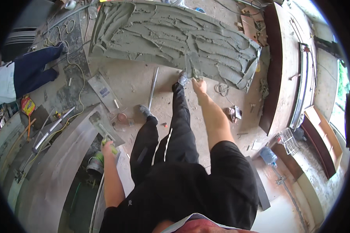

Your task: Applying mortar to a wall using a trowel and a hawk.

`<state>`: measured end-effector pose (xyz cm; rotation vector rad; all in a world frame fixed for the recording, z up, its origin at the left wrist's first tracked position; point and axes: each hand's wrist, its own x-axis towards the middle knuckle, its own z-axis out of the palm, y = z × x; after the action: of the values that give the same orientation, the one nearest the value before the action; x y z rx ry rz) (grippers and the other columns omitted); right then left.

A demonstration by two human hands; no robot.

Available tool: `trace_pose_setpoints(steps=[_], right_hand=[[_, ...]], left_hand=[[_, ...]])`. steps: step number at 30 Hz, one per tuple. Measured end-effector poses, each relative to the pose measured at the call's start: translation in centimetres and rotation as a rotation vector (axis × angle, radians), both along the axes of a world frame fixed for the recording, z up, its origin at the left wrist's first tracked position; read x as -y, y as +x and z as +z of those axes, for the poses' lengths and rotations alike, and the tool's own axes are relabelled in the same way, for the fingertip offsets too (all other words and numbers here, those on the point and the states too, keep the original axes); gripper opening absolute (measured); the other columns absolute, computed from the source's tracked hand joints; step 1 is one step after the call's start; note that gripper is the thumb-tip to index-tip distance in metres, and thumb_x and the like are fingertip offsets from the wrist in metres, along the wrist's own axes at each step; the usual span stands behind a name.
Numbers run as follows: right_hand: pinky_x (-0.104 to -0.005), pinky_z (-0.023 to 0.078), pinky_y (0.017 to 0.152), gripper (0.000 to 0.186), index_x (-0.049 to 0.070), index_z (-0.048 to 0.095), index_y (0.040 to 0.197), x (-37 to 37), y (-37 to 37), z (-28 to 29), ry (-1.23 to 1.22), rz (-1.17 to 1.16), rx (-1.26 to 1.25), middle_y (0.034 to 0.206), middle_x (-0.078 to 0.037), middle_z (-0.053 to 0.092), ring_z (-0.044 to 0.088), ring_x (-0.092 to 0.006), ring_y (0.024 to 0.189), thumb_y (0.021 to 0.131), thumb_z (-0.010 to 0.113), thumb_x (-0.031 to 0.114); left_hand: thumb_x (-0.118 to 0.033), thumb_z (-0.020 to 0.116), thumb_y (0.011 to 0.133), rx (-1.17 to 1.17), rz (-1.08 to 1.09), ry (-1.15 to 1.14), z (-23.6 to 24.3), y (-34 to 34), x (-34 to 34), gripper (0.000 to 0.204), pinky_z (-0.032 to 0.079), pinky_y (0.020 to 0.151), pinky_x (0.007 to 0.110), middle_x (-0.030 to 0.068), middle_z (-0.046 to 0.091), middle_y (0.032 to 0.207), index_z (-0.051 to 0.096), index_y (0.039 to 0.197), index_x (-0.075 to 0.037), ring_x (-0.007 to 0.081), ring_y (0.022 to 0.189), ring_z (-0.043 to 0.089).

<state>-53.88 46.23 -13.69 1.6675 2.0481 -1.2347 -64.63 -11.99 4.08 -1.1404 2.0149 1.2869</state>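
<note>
A large slab (225,81) lies ahead of me, its upper face coated with ridged grey mortar (144,31). My right hand (199,86) reaches to its near edge, closed round the handle of a small trowel (191,63). That trowel's grey blade rests against the mortar and blends into it. Lower on the left, my left hand (108,147) grips the yellow-green handle of a wide flat trowel (99,123). The wide blade is held apart from the slab, close to the long grey panel. Fingers of both hands are partly hidden.
A person (31,72) in dark trousers is at the left. Long grey panels (50,174) and a bucket (95,164) stand near my left arm. A metal bar (153,89), cables (221,90) and a power tool (234,114) lie on the floor. A blue water bottle (268,156) is at right.
</note>
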Motion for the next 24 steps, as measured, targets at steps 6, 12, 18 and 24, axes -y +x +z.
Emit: trace_pose_setpoints(steps=[6,12,18,24], right_hand=[[-0.049,0.054,0.071,0.045,-0.008,0.068,0.08,11.0,0.9,-7.2,0.119,0.065,0.131,0.082,-0.029,0.068,0.065,-0.0455,0.077,0.083,0.057,0.036],[-0.0437,0.051,0.053,0.039,-0.008,0.066,0.086,19.0,16.9,-1.8,-0.1,0.11,0.291,0.073,-0.022,0.063,0.061,-0.0334,0.06,0.083,0.057,0.029],[-0.0392,0.051,0.055,0.039,-0.004,0.067,0.088,16.2,32.2,3.9,-0.447,0.479,0.219,0.068,-0.017,0.062,0.061,-0.0288,0.059,0.085,0.059,0.035],[-0.0348,0.051,0.057,0.04,0.001,0.068,0.089,6.0,15.9,0.6,-0.659,0.551,0.45,0.063,-0.012,0.06,0.06,-0.0242,0.057,0.088,0.062,0.04]], left_hand=[[-0.005,0.061,0.072,-0.002,-0.079,-0.023,-2.6,3.1,9.4,0.029,0.043,0.061,0.026,0.0042,0.065,0.083,0.066,0.1,-0.007,0.016,0.066,0.055],[-0.008,0.062,0.071,0.117,-0.202,-0.168,-5.4,10.0,21.0,0.023,0.044,0.059,0.03,0.0078,0.064,0.079,0.067,0.094,-0.004,0.0194,0.066,0.055],[-0.023,0.056,0.083,0.228,-0.273,-0.445,-4.3,18.8,22.5,0.034,0.052,0.078,0.049,0.0224,0.071,0.098,0.067,0.106,-0.001,0.0432,0.09,0.065],[-0.029,0.059,0.08,0.1,0.231,-0.337,-0.5,27.4,17.5,0.036,0.052,0.077,0.049,0.0234,0.071,0.097,0.069,0.102,-0.002,0.0436,0.091,0.066]])
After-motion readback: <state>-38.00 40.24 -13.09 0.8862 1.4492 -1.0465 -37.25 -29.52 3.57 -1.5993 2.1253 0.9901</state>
